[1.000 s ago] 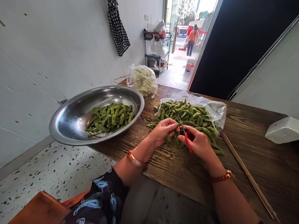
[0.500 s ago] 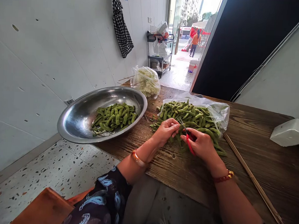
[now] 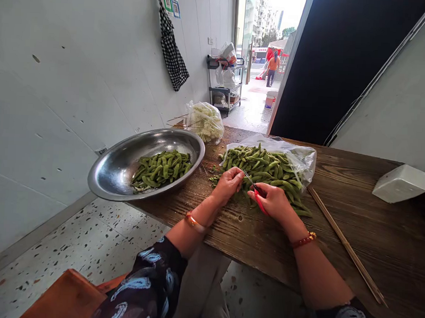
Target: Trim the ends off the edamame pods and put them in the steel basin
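My right hand (image 3: 275, 200) is closed around red-handled scissors (image 3: 259, 202), their blades slanting up and left over the edamame pods. Close to the blade tips, my left hand (image 3: 228, 184) is pinched shut; what sits between its fingers is hidden. A heap of green edamame pods (image 3: 265, 162) spreads from a clear plastic bag (image 3: 307, 159) just beyond both hands. To the left, a wide steel basin (image 3: 108, 172) holds more edamame pods (image 3: 162, 169). Small green trimmings lie on the wood beside my left hand.
The wooden table (image 3: 346, 185) carries a bundle of thin sticks (image 3: 348, 247) on the right and white containers (image 3: 398, 184) beyond. A bag of pale vegetables (image 3: 205, 123) stands at the back, near more sticks. The basin overhangs the table's left edge. A cart (image 3: 225, 88) stands by the doorway.
The camera view has shifted slightly, so the table things appear a little further left. Both hands stay close together at the pods, the right still holding the scissors.
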Available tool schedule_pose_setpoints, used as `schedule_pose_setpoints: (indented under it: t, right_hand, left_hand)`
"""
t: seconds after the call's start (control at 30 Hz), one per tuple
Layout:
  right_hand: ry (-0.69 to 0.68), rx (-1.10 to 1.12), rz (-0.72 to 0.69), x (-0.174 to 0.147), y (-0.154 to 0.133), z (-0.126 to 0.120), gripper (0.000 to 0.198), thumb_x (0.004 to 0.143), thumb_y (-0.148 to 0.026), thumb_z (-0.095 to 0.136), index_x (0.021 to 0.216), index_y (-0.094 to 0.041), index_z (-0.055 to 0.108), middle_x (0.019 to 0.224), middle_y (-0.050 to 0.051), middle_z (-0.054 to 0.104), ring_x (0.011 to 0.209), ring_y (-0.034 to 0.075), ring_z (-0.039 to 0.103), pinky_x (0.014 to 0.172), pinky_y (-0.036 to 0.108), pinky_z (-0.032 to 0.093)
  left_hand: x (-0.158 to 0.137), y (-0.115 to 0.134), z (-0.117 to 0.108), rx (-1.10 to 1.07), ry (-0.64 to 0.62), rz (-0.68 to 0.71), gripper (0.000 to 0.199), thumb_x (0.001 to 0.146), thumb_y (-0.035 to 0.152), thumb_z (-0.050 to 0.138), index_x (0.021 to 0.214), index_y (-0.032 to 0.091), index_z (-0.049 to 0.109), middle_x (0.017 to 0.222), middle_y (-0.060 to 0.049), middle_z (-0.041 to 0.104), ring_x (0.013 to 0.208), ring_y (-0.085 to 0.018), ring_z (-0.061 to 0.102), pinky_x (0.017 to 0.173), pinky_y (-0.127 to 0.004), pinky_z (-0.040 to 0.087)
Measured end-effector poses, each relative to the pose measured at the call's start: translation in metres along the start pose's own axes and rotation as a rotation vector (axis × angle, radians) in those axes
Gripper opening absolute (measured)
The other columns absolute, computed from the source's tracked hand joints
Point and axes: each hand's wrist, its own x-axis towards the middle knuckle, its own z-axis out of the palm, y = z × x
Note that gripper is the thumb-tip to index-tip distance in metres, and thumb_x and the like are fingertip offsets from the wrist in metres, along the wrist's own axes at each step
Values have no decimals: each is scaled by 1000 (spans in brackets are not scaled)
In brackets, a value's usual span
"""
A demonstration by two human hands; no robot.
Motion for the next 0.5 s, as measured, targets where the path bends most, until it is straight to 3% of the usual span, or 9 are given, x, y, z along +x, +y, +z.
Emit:
schedule_pose_setpoints:
  t: [0.17, 0.33, 0.5]
  right_hand:
    - [-31, 25, -24, 0, 1, 3, 39, 84, -52, 52, 73, -18, 67, 55, 0, 57, 51, 12, 45, 50, 25, 32]
    - [-1, 73, -4, -2, 7, 10, 41, 82, -52, 54, 89, -15, 71, 66, 4, 67, 58, 17, 56, 55, 27, 40]
    - [3, 112, 27, -6, 9, 13, 44, 79, -52, 59, 98, -14, 71, 77, 8, 71, 67, 21, 61, 62, 31, 45]
  left_hand:
    - [-4, -3, 8, 78, 97, -25, 19, 84, 31, 52, 72, 18, 47, 52, 7, 42, 45, -7, 38, 48, -20, 29]
    - [-10, -5, 22, 252, 250, 30, 16, 83, 20, 48, 67, 18, 47, 56, 5, 43, 55, -10, 40, 56, -22, 31]
    - [-21, -4, 26, 406, 262, 93, 17, 82, 15, 47, 65, 17, 46, 62, 2, 46, 63, -11, 42, 62, -24, 32]
